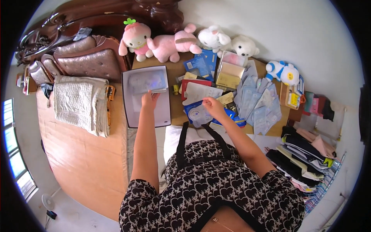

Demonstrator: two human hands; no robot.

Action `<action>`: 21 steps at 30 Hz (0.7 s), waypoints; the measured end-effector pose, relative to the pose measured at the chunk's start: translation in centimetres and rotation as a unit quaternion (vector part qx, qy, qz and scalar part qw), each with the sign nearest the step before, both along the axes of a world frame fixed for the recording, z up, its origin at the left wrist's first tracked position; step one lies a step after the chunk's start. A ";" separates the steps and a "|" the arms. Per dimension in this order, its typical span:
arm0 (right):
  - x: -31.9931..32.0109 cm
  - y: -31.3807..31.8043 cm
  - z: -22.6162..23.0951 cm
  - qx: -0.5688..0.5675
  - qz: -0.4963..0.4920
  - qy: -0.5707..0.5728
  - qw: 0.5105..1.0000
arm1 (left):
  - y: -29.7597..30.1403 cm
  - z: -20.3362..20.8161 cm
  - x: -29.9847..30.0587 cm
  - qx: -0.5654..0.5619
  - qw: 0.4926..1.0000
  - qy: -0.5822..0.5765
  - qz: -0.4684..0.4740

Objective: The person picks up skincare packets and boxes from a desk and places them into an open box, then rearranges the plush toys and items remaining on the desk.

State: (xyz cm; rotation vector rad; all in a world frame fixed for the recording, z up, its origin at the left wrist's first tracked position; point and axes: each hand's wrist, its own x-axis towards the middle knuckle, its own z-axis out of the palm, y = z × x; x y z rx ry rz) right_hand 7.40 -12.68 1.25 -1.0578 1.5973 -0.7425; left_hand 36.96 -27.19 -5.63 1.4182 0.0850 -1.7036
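Note:
My left hand reaches into a shallow white box with a dark rim. Its fingers are closed on the near edge of a stack of pale blue flat packets lying in the box's far half. To the right, my right hand pinches the upper corner of a blue and white flat packet with a round pale mark. Just beyond those fingers a whitish packet overlaps a red one. Blue, gold and black packets lie partly under my right hand and forearm.
Loose pale blue packets spread over the right of the brown table. Plush toys line its back, with a blue and white one at right. Folded quilts lie on the bed at left; folded clothes are piled at right.

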 end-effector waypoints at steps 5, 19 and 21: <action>-4.0 3.7 -2.7 -0.001 -0.081 0.153 0.985 | 0.4 2.2 -5.5 0.091 0.731 -0.674 -0.051; -5.0 8.4 -7.0 0.323 -0.095 -0.106 0.936 | 14.6 4.0 -18.4 -0.349 0.372 -0.613 -0.603; -4.2 8.5 -7.3 0.342 -0.109 -0.152 0.921 | 14.2 3.3 -18.8 -0.308 0.394 -0.596 -0.628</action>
